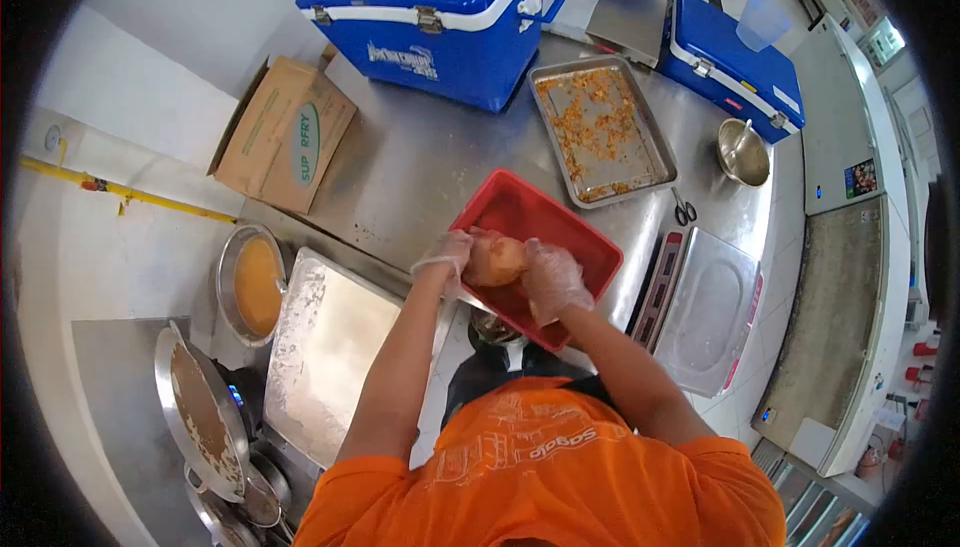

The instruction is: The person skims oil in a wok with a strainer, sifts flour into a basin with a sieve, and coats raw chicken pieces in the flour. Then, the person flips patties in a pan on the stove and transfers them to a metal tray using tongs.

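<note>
Steel counter (400, 147), food (497, 261) between gloved hands (556, 282)

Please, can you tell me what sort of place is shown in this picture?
It is probably a commercial kitchen: a steel table, a tray with orange bits on it, and a large cooler suggest this.

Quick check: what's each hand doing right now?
Left hand: holding the food piece.
Right hand: at its other side; whether closed cannot be told.
</note>
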A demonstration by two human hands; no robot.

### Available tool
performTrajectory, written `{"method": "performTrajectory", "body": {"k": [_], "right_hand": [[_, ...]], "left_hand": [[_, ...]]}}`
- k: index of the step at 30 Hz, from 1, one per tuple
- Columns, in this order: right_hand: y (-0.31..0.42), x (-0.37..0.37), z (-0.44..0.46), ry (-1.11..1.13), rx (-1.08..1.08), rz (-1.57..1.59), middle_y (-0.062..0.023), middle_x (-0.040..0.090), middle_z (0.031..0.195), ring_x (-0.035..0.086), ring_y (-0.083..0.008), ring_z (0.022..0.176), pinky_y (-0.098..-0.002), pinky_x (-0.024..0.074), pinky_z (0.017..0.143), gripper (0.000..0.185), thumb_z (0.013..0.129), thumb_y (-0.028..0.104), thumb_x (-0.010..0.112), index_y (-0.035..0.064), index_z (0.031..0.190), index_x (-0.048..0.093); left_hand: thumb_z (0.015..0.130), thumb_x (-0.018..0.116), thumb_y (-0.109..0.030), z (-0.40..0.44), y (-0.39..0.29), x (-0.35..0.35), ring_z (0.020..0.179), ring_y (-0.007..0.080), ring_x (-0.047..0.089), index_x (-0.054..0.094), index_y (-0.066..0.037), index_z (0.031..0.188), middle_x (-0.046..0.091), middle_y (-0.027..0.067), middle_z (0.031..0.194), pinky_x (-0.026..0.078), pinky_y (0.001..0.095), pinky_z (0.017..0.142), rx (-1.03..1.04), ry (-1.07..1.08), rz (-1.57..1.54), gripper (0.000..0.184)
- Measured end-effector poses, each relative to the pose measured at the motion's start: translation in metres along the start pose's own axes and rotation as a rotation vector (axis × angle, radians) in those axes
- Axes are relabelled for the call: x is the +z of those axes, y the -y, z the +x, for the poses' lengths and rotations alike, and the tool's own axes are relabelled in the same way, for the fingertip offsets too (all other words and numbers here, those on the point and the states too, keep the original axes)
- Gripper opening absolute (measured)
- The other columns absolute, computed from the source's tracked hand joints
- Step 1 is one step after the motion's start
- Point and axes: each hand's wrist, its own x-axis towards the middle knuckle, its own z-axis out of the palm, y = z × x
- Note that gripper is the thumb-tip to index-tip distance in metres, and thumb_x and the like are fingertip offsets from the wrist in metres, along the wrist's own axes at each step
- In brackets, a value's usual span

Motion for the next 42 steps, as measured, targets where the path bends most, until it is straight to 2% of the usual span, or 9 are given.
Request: {"method": "performTrajectory", "body": {"k": [3,6,9,18,26,32,35,37,42], "right_hand": [[-0.017,-0.001,0.007,0.115,0.000,-0.098,-0.0173,0.062,0.113,0.060,-0.0338,0.107,-0.0474,0.0517,0.087,0.038,0.082,0.016,0.060,0.0065,0.119,0.053],[-0.022,-0.001,0.007,0.085,-0.010,-0.254,-0.0184,0.057,0.122,0.053,-0.0337,0.119,-0.0505,0.0479,0.092,0.053,0.080,0.023,0.067,0.0062,0.127,0.049],[0.016,-0.016,0.001,0.042,-0.108,-0.369,-0.0178,0.058,0.120,0.054,-0.0339,0.117,-0.0504,0.0484,0.091,0.056,0.082,0.027,0.065,0.0054,0.130,0.047],[0.019,0.024,0.021,0.005,-0.097,-0.350,-0.0171,0.067,0.098,0.070,-0.0298,0.086,-0.0425,0.0574,0.068,0.034,0.087,0.025,0.058,0.0042,0.114,0.052],[0.010,-0.008,0.007,0.122,-0.318,-0.329,-0.0105,0.070,0.084,0.071,-0.0258,0.077,-0.0372,0.0564,0.067,0.024,0.072,0.021,0.070,0.0071,0.091,0.064],[0.007,-0.012,-0.006,-0.034,-0.370,-0.142,-0.0090,0.070,0.079,0.069,-0.0248,0.072,-0.0368,0.0546,0.067,0.012,0.071,0.020,0.066,0.0118,0.080,0.067],[0.003,-0.010,-0.009,-0.141,-0.370,-0.169,-0.0069,0.069,0.074,0.069,-0.0234,0.069,-0.0366,0.0542,0.064,0.008,0.072,0.019,0.063,0.0128,0.074,0.068],[-0.007,0.008,0.004,-0.025,-0.337,-0.382,-0.0085,0.070,0.076,0.070,-0.0244,0.071,-0.0365,0.0555,0.063,0.017,0.078,0.019,0.061,0.0075,0.090,0.066],[0.002,-0.033,-0.015,0.084,-0.316,-0.318,-0.0133,0.071,0.091,0.071,-0.0276,0.084,-0.0391,0.0558,0.071,0.024,0.083,0.022,0.060,0.0039,0.099,0.062]], "left_hand": [[0.084,0.052,-0.017,-0.011,-0.016,0.003,0.107,0.0353,0.061,0.070,-0.008,0.092,0.064,0.0154,0.117,0.048,0.0434,0.093,0.133,0.030,0.187,0.021],[0.080,0.054,-0.003,-0.016,-0.024,0.020,0.111,0.0369,0.059,0.058,-0.009,0.125,0.065,0.0165,0.115,0.046,0.0412,0.097,0.164,0.037,-0.214,0.045],[0.074,0.059,0.001,-0.024,-0.031,0.025,0.118,0.0342,0.055,0.054,-0.010,0.130,0.057,0.0161,0.129,0.044,0.0417,0.100,0.341,-0.053,-0.013,0.057],[0.065,0.082,-0.020,-0.017,-0.024,0.051,0.124,0.0345,0.049,0.045,-0.014,0.135,0.047,0.0190,0.138,0.041,0.0406,0.105,0.465,-0.253,-0.061,0.079],[0.065,0.084,-0.035,-0.050,-0.089,-0.042,0.114,0.0313,0.056,0.047,-0.013,0.129,0.055,0.0161,0.126,0.050,0.0410,0.093,0.217,0.180,0.193,0.077],[0.063,0.082,-0.052,-0.040,-0.048,-0.005,0.097,0.0161,0.061,0.048,-0.011,0.132,0.062,0.0109,0.107,0.054,0.0315,0.069,-0.087,0.330,-0.778,0.087],[0.069,0.073,-0.060,-0.029,-0.057,0.011,0.099,0.0222,0.064,0.055,-0.009,0.128,0.063,0.0150,0.111,0.054,0.0371,0.075,-0.389,0.298,-0.671,0.080],[0.071,0.065,-0.067,-0.028,-0.075,0.009,0.105,0.0291,0.062,0.061,-0.009,0.122,0.062,0.0183,0.118,0.052,0.0427,0.083,-0.169,0.046,0.048,0.077],[0.084,0.054,-0.053,-0.040,-0.097,0.023,0.109,0.0299,0.061,0.068,-0.009,0.108,0.067,0.0184,0.109,0.048,0.0443,0.091,-0.063,-0.435,0.258,0.052]]}}
